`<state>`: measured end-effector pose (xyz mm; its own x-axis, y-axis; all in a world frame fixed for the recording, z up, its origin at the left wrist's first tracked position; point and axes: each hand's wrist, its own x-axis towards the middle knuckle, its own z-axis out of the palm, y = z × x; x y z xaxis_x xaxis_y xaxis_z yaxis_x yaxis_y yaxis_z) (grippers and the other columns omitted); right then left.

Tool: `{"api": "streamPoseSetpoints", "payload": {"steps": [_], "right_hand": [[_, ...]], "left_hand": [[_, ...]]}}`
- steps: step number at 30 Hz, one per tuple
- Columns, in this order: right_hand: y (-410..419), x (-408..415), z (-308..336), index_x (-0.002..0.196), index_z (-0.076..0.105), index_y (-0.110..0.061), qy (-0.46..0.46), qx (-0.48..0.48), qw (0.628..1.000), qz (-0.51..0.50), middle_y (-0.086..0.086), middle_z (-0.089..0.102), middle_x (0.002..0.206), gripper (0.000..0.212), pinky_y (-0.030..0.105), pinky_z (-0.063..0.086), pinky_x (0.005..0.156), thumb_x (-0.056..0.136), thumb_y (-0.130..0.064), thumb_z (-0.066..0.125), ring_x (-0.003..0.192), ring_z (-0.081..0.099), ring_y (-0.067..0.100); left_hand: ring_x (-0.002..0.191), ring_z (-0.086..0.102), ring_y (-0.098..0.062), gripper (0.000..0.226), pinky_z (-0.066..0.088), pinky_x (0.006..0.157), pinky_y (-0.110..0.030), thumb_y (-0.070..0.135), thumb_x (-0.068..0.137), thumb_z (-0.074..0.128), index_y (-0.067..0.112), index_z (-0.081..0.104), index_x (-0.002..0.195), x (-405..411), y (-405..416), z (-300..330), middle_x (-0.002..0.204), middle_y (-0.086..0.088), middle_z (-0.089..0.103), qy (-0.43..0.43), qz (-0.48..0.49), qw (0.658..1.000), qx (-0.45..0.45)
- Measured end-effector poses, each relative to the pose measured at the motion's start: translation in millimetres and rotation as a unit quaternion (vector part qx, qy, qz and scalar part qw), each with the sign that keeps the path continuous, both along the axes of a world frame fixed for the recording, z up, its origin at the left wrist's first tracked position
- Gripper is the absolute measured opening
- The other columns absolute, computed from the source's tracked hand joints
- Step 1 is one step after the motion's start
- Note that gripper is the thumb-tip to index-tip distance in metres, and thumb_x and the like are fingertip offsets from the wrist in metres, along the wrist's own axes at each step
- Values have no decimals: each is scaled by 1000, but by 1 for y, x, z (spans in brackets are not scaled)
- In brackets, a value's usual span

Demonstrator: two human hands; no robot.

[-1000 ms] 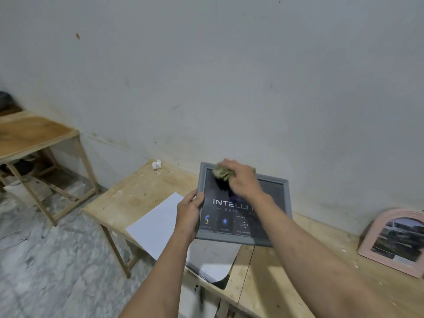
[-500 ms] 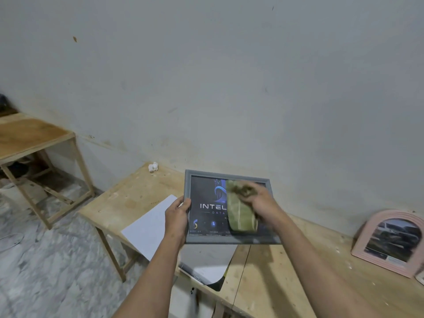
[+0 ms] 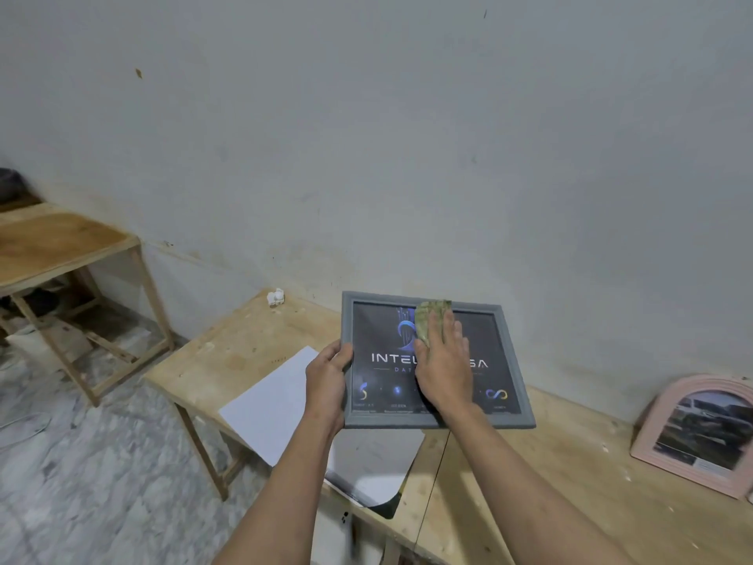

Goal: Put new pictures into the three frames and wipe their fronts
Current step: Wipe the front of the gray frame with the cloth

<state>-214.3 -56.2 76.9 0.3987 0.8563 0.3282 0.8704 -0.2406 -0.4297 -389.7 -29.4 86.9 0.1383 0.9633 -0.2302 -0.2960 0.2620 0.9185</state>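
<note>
Your left hand [image 3: 328,387] holds the grey frame [image 3: 514,360] by its left edge. Your thumb lies on the front of the edge and your other fingers curl round behind it, so they grip the frame tight. The frame is lifted up above the wooden worktop [image 3: 529,483], with its front facing you. Inside it is a dark picture [image 3: 379,348] with white letters and small blue and yellow signs along the bottom.

Your right hand [image 3: 442,367] lies flat on the middle of the picture. Its fingers [image 3: 446,326] are straight and close together and point up toward the top of the frame. Under them is a green cloth [image 3: 426,320], pressed against the glass. The cloth sticks out past your fingertips and on their left side, and it reaches the top bar of the frame. Your hand hides some of the white letters.

Below the frame, white sheets of paper [image 3: 269,405] lie on the worktop and hang a little over its near edge. A pink frame [image 3: 692,434] with a round top leans at the far right, well apart from your hands, with a photo in it. A small white thing [image 3: 276,297] sits by the wall at the back of the worktop. A second wooden table [image 3: 53,246] stands to the left on the marble floor [image 3: 81,462].
</note>
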Motion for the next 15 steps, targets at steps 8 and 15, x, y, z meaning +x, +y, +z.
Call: {"api": "streamPoseSetpoints", "payload": {"steps": [8,15], "right_hand": [[-6,-53,-26,149,33,-25,64,77,965,244,-12,17,158,56,30,10,122,98,-4,41,148,11,11],[-43,-29,7,139,49,-13,135,-1,921,366,-14,39,146,40,19,23,116,101,-5,41,135,27,-15]], "left_hand": [[93,70,-16,20,54,83,-26,7,97,58,8,76,105,3,2,2,101,-4,78,-1,10,1000,16],[83,74,-18,19,58,66,-27,13,100,56,11,74,107,-15,11,-3,99,-7,78,-4,10,1000,-14]]}}
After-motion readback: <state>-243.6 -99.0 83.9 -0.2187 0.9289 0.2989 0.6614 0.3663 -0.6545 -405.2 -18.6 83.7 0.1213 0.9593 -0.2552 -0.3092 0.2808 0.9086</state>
